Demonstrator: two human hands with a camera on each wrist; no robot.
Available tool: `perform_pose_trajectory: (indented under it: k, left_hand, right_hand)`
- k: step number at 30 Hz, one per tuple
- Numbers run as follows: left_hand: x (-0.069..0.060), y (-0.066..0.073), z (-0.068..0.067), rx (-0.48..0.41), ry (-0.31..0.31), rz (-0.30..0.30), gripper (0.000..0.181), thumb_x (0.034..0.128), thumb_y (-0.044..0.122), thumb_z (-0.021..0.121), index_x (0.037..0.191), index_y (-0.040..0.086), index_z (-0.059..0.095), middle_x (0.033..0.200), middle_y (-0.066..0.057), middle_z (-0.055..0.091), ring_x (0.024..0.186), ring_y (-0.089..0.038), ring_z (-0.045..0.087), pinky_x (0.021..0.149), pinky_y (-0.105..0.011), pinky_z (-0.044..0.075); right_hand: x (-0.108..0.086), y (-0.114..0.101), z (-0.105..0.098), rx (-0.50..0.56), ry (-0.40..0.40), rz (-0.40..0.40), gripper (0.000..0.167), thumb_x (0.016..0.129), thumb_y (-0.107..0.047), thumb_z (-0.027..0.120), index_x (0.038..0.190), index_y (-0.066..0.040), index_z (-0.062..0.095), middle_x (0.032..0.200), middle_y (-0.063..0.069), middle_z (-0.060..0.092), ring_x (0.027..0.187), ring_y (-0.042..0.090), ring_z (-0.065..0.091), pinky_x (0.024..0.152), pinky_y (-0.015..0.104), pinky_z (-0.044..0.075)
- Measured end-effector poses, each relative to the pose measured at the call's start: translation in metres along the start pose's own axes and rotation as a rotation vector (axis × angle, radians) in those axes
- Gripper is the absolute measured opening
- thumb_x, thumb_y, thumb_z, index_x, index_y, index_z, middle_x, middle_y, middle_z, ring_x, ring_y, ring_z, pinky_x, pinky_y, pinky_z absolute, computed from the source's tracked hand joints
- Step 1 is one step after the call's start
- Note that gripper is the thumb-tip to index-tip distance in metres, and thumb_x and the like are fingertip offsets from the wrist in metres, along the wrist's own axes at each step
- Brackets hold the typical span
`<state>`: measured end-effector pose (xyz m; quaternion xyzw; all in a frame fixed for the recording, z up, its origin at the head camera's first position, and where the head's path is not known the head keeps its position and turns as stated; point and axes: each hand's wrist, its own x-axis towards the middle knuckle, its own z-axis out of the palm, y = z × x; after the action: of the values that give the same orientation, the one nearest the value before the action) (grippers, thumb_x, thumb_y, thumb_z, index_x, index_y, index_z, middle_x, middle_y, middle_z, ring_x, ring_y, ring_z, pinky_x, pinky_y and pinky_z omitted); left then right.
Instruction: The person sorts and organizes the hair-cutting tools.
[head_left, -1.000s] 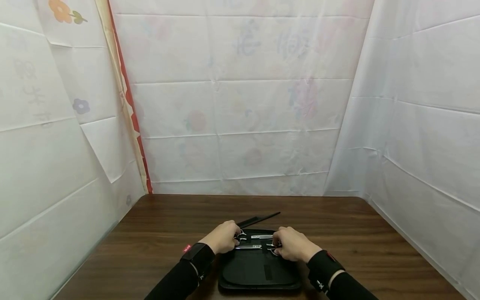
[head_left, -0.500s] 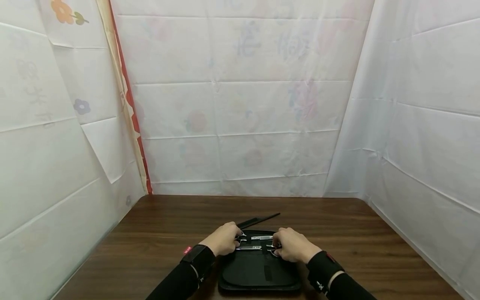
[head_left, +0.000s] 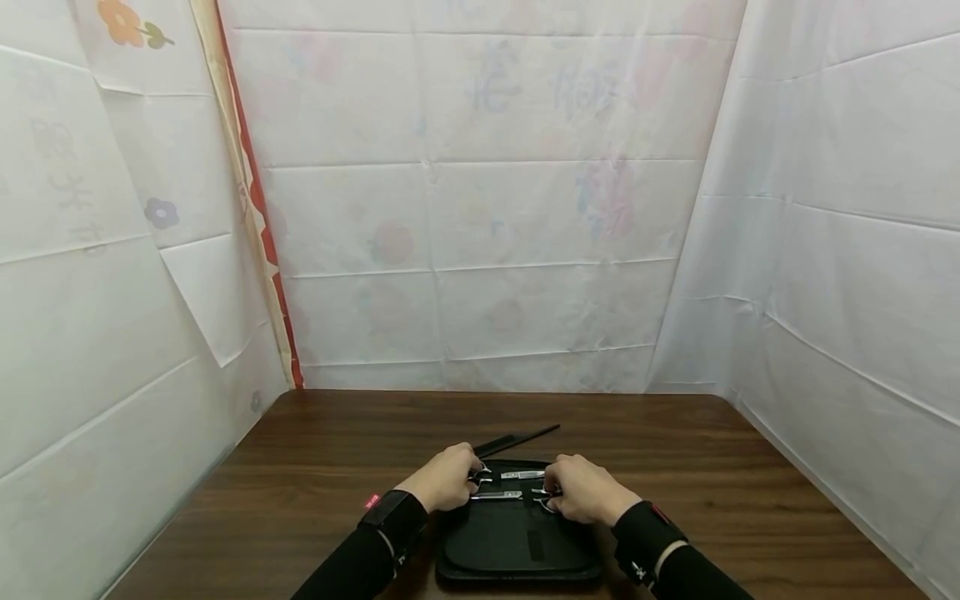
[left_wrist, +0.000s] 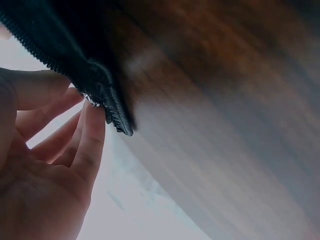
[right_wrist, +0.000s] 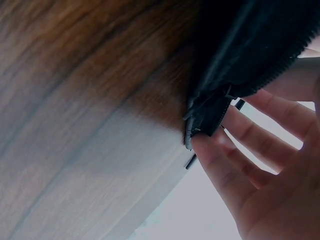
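A black zippered case (head_left: 517,546) lies open on the table in the head view. Two pairs of silver scissors lie across its far half, pointing opposite ways. My left hand (head_left: 444,477) grips the finger rings of the farther scissors (head_left: 522,475) at the case's left side. The rings of the nearer scissors (head_left: 498,496) are in my right hand (head_left: 588,487), which hides part of them. In the left wrist view the fingers bend over the zipper edge (left_wrist: 112,107), beside a bit of shiny metal. Toothed zipper edging (right_wrist: 252,87) also shows in the right wrist view.
Just beyond the case lies a black comb (head_left: 517,439), slanting up to the right. The brown wooden table (head_left: 337,433) runs back to white sheeting (head_left: 480,317), which also hangs on both sides.
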<state>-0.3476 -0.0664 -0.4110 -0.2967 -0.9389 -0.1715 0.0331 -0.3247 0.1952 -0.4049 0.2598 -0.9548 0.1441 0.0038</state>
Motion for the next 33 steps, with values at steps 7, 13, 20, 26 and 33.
perform_pose_trajectory:
  k: [7, 13, 20, 26, 33]
  left_hand:
    - [0.0005, -0.0017, -0.0004, -0.035, -0.014, -0.007, 0.023, 0.0895, 0.003, 0.074, 0.113, -0.001, 0.073, 0.105, -0.007, 0.06, 0.097, -0.024, 0.063, 0.086, -0.04, 0.054]
    - [0.0015, -0.0041, 0.0001, -0.07, -0.029, -0.011, 0.024, 0.0913, 0.003, 0.073, 0.114, -0.001, 0.071, 0.107, -0.006, 0.059, 0.095, -0.022, 0.061, 0.083, -0.038, 0.053]
    - [0.0017, -0.0038, -0.0007, -0.067, -0.042, -0.022, 0.024, 0.0917, 0.002, 0.072, 0.115, -0.001, 0.071, 0.108, -0.007, 0.059, 0.096, -0.022, 0.06, 0.084, -0.038, 0.052]
    - [0.0023, -0.0018, -0.0015, -0.07, -0.051, -0.035, 0.025, 0.0923, 0.001, 0.071, 0.117, -0.001, 0.07, 0.109, -0.008, 0.059, 0.098, -0.023, 0.06, 0.085, -0.038, 0.052]
    - [0.0027, -0.0002, -0.0008, -0.064, -0.049, -0.027, 0.025, 0.0923, 0.001, 0.071, 0.117, -0.001, 0.07, 0.109, -0.009, 0.06, 0.101, -0.026, 0.061, 0.086, -0.038, 0.052]
  right_hand:
    - [-0.0005, 0.0003, 0.0014, 0.004, -0.005, -0.003, 0.007, 0.09, -0.014, 0.077, 0.094, -0.015, 0.071, 0.09, -0.002, 0.055, 0.072, 0.012, 0.05, 0.063, 0.034, 0.044]
    - [-0.0002, 0.0009, 0.0003, -0.006, -0.001, 0.0, 0.007, 0.09, -0.014, 0.077, 0.095, -0.014, 0.072, 0.09, -0.002, 0.056, 0.074, 0.012, 0.051, 0.064, 0.035, 0.045]
    - [-0.0002, 0.0004, 0.0011, -0.002, 0.002, -0.004, 0.007, 0.09, -0.015, 0.077, 0.094, -0.015, 0.072, 0.09, -0.002, 0.056, 0.074, 0.012, 0.052, 0.064, 0.035, 0.046]
    - [-0.0008, 0.0006, 0.0013, 0.003, -0.003, 0.001, 0.007, 0.09, -0.015, 0.077, 0.095, -0.015, 0.072, 0.09, -0.003, 0.056, 0.075, 0.013, 0.052, 0.065, 0.036, 0.046]
    - [-0.0011, 0.0004, 0.001, 0.003, -0.004, -0.005, 0.007, 0.091, -0.014, 0.077, 0.095, -0.014, 0.071, 0.09, -0.002, 0.055, 0.072, 0.012, 0.051, 0.064, 0.035, 0.045]
